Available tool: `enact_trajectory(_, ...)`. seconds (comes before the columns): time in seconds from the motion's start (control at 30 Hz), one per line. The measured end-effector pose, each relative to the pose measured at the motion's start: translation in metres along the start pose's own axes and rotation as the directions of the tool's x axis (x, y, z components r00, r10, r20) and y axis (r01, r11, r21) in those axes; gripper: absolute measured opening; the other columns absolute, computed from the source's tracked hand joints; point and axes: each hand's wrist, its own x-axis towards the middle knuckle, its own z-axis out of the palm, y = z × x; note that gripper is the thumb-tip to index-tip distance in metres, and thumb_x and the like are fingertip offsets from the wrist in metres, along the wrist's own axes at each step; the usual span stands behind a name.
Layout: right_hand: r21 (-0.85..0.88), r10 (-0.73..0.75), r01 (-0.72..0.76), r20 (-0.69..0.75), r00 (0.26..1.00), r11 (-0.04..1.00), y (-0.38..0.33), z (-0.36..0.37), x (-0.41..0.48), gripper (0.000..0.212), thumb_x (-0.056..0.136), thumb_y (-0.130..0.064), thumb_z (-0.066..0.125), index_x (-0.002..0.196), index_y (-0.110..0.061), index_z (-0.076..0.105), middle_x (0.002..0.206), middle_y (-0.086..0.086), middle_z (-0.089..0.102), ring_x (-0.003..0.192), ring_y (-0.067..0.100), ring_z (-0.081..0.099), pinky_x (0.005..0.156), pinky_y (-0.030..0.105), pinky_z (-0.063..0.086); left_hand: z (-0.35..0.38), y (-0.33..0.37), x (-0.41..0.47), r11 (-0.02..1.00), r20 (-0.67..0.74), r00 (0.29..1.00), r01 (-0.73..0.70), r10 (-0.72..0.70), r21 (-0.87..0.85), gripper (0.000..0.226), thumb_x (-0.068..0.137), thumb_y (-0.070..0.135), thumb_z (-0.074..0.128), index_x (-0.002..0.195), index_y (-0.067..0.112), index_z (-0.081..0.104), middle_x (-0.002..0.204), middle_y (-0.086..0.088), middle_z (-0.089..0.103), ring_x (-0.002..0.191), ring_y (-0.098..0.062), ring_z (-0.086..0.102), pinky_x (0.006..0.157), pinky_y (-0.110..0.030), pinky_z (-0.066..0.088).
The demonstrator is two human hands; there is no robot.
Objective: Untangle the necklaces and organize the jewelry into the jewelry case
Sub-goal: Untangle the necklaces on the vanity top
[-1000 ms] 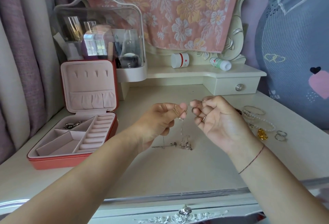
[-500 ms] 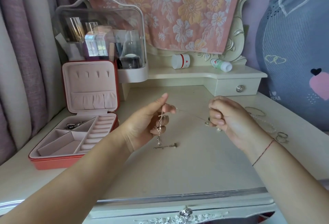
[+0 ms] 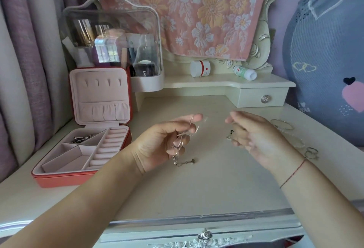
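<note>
Pinching thin silver chain necklace [image 3: 182,139], left hand [image 3: 157,145] grip clamped on it over cream surface [image 3: 216,188]; right hand [image 3: 258,139] blurred, grip: can't tell. Open coral-red jewelry case [image 3: 78,177] w/ pink lining at left.

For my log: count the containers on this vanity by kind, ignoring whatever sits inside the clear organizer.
Jewelry case: 1
Clear organizer: 1
White jar: 1
White bottle: 1
Total: 4
</note>
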Motion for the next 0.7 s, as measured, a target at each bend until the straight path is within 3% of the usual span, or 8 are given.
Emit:
enact_trajectory(0.1, 0.233, 0.087, -0.082, -0.012, 0.996, 0.969, -0.007, -0.005, 0.005, 0.042, 0.099, -0.039, 0.04, 0.069, -0.013, 0.05, 0.036, -0.009, 0.017, 0.031, 0.008, 0.014, 0.047, 0.025, 0.031, -0.003, -0.002, 0.0, 0.994, -0.045, 0.997, 0.066, -0.063, 0.092, 0.022, 0.069, 0.007, 0.058, 0.077, 0.018, 0.076, 0.076, 0.004, 0.057, 0.05, -0.007, 0.031, 0.035, -0.015, 0.02)
enact_trajectory(0.2, 0.35, 0.175, -0.177, 0.038, 0.984, 0.92, -0.018, -0.007, 0.007, 0.056, 0.09, -0.061, 0.042, 0.054, -0.017, 0.042, 0.036, -0.006, 0.015, 0.033, 0.011, 0.012, 0.045, 0.025, 0.033, -0.006, -0.005, 0.001, 0.975, -0.078, 0.993, 0.104, -0.09, 0.198, 0.023, 0.069, 0.004, 0.058, 0.075, 0.018, 0.075, 0.077, 0.004, 0.058, 0.049, -0.007, 0.029, 0.037, -0.016, 0.023)
enact_trajectory(0.4, 0.297, 0.235, -0.277, 0.168, 0.957, 0.914, -0.034, -0.007, 0.004, 0.068, 0.073, -0.083, 0.04, 0.051, -0.019, 0.035, 0.046, -0.003, 0.013, 0.048, 0.017, 0.005, 0.046, 0.027, 0.032, -0.008, -0.014, 0.006, 0.979, -0.159, 0.987, 0.045, -0.013, 0.197, 0.034, 0.089, -0.017, 0.041, 0.092, 0.004, 0.067, 0.078, -0.005, 0.059, 0.043, -0.008, 0.034, 0.048, -0.02, 0.046)
enact_trajectory(0.5, 0.28, 0.235, -0.293, 0.222, 0.946, 0.914, -0.038, -0.009, 0.002, 0.073, 0.074, -0.085, 0.034, 0.052, -0.015, 0.042, 0.045, -0.002, 0.017, 0.042, 0.014, 0.008, 0.042, 0.025, 0.025, -0.013, -0.015, 0.008, 0.984, -0.194, 0.979, -0.029, 0.064, 0.178, 0.034, 0.09, -0.02, 0.038, 0.095, 0.0, 0.065, 0.076, -0.007, 0.06, 0.04, -0.009, 0.039, 0.071, -0.029, 0.057)
enact_trajectory(0.57, 0.246, 0.219, -0.282, 0.256, 0.942, 0.927, -0.04, -0.01, 0.002, 0.079, 0.076, -0.084, 0.03, 0.056, -0.011, 0.054, 0.044, 0.0, 0.026, 0.037, 0.012, 0.011, 0.042, 0.024, 0.013, -0.015, -0.016, 0.008, 0.981, -0.221, 0.971, -0.048, 0.089, 0.187, 0.034, 0.09, -0.02, 0.038, 0.095, 0.002, 0.064, 0.074, -0.005, 0.061, 0.039, -0.009, 0.041, 0.087, -0.034, 0.053)
enact_trajectory(0.63, 0.172, 0.194, -0.251, 0.291, 0.937, 0.953, -0.044, -0.01, 0.002, 0.083, 0.075, -0.083, 0.029, 0.065, -0.008, 0.065, 0.047, 0.003, 0.037, 0.033, 0.009, 0.012, 0.045, 0.024, 0.007, -0.016, -0.015, 0.008, 0.984, -0.24, 0.966, -0.055, 0.096, 0.17, 0.036, 0.09, -0.021, 0.037, 0.094, 0.002, 0.064, 0.072, -0.004, 0.061, 0.038, -0.008, 0.037, 0.085, -0.033, 0.055)
enact_trajectory(0.7, 0.112, 0.171, -0.216, 0.318, 0.932, 0.97, -0.049, -0.01, 0.002, 0.085, 0.072, -0.082, 0.029, 0.075, -0.009, 0.071, 0.053, 0.006, 0.047, 0.032, 0.008, 0.013, 0.046, 0.026, 0.006, -0.015, -0.015, 0.008, 0.983, -0.265, 0.96, -0.048, 0.094, 0.177, 0.038, 0.088, -0.021, 0.036, 0.092, 0.003, 0.065, 0.071, -0.003, 0.06, 0.036, -0.006, 0.03, 0.066, -0.024, 0.057)
